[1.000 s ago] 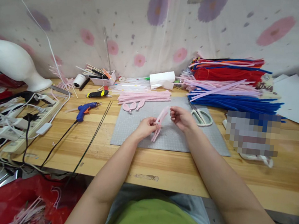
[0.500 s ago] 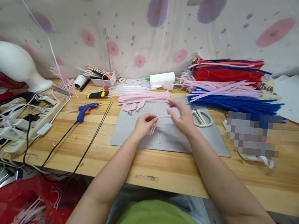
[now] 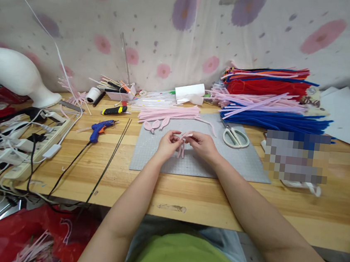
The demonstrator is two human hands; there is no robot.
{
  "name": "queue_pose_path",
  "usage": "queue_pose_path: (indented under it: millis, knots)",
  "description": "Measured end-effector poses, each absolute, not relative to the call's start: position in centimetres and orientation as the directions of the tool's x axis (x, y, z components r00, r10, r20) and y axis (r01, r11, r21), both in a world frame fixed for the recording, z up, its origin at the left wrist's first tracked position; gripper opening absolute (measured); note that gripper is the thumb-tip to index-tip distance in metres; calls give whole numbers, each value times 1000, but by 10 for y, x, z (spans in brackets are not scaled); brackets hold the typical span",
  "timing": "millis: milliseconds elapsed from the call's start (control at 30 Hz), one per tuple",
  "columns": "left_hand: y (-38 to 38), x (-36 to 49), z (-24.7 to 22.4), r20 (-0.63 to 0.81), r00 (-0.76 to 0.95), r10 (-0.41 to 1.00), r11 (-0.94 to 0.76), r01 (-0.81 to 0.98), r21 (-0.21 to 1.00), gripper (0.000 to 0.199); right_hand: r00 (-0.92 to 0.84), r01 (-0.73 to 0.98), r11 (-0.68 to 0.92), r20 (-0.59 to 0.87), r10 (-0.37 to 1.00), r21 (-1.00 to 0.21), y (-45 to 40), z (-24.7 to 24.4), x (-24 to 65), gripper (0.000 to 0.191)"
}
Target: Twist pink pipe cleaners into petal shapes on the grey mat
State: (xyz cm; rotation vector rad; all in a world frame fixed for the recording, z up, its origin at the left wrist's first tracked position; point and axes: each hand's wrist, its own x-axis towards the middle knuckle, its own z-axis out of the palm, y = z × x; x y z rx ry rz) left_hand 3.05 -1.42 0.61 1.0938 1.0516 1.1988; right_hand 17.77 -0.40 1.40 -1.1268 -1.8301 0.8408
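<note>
Above the grey cutting mat (image 3: pixel 147 157), my left hand (image 3: pixel 169 143) pinches a bent pink pipe cleaner (image 3: pixel 182 150), whose ends hang down below the fingers. My right hand (image 3: pixel 203 145) is closed on the upper part of the same pink piece, close beside the left fingertips. Several finished pink leaf-shaped loops (image 3: pixel 156 125) lie at the mat's back left corner. Behind the hands rests a bundle of pink pipe cleaners (image 3: pixel 170 113), with one curved stem trailing off to the right. Scissors with pale green handles (image 3: pixel 236 138) lie on the mat right of my right hand.
Blue pipe cleaners (image 3: pixel 276 120) and red ones (image 3: pixel 267 88) are stacked at the back right. On the left lie a blue glue gun (image 3: pixel 98 131), two thin dark rods (image 3: pixel 109 161), a yellow-black cutter (image 3: pixel 114 110) and a cabled power strip (image 3: pixel 48 142). A white foam head (image 3: pixel 15 72) stands farther left.
My right hand has come down and left, from open fingers near the pipe cleaner's end to a grip beside my left hand. The left hand has hardly moved.
</note>
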Motion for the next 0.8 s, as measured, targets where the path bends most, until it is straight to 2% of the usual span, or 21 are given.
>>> queue_pose_path:
  millis: [133,200,333,400,533,633,800]
  knots:
    - [-15,30,8,-144,141,980,182,-319,930,36,-159,149,117,93,983,-982,0,10,174,22]
    - [-15,29,10,-195,147,970,238,-392,889,34,-216,49,18,7,976,-999,0,9,172,24]
    - [-16,27,15,-221,244,944,317,-491,811,29,-356,16,44,35,934,-999,-2,12,172,25]
    - [-16,27,17,-216,277,936,333,-504,797,28,-292,-31,38,46,955,-999,-2,13,173,24]
    - [-14,28,14,-205,169,964,264,-519,813,26,-144,-41,60,65,987,-997,-2,14,171,24]
    - [-15,29,13,-179,153,972,232,-492,839,28,-144,-28,55,58,988,-998,-4,13,166,22]
    - [-18,31,14,-210,226,951,291,-433,853,29,-206,-50,38,48,977,-998,-7,12,161,21]
